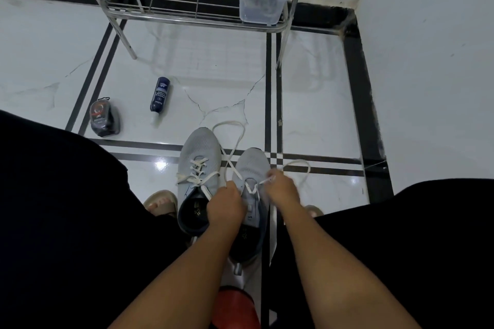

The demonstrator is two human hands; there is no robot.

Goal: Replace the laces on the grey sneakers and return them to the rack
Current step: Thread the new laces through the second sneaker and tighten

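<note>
Two grey sneakers stand side by side on the tiled floor between my knees. The left sneaker (199,152) carries a white lace through its eyelets, with loose ends. The right sneaker (252,165) is partly laced. A long white lace (232,129) loops out past the toes. My left hand (226,204) grips one strand of that lace over the gap between the shoes. My right hand (280,188) pinches the other lace end at the right sneaker's eyelets. The metal shoe rack (171,12) stands ahead at the top.
A clear plastic box (260,6) with a dark lid sits on the rack's lower shelf at right. A dark blue bottle (159,96) lies on the floor. A black shoe-polish sponge pack (104,117) is to its left. A red stool (235,307) is under me.
</note>
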